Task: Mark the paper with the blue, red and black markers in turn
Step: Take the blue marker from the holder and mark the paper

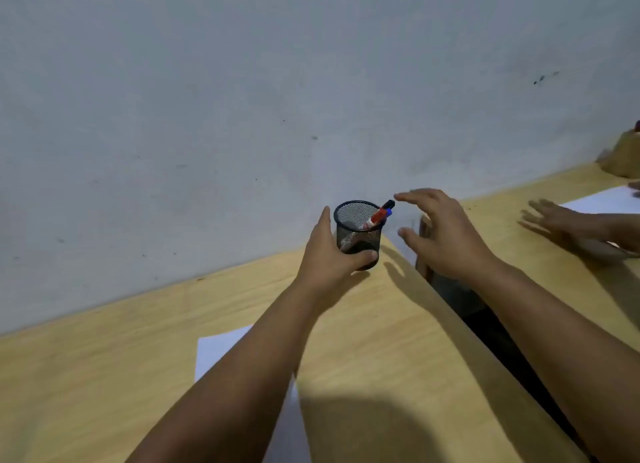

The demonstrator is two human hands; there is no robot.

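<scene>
A black mesh pen cup (pixel 358 220) stands at the far corner of the wooden desk (pixel 374 341), by the wall. My left hand (pixel 327 254) is wrapped around the cup's lower part. Markers lean out of the cup's right rim: a red marker (pixel 377 217), a black marker (pixel 389 204) and a blue marker (pixel 388 212) just behind. My right hand (pixel 440 234) hovers open right of the cup, fingertips close to the marker tops without touching them. A white sheet of paper (pixel 221 348) lies near me, partly hidden under my left forearm.
A grey wall rises right behind the cup. A dark gap (pixel 491 327) separates my desk from a second wooden desk on the right, where another person's hand (pixel 575 227) rests beside another white sheet (pixel 609 202). A tan object (pixel 623 157) sits at the far right.
</scene>
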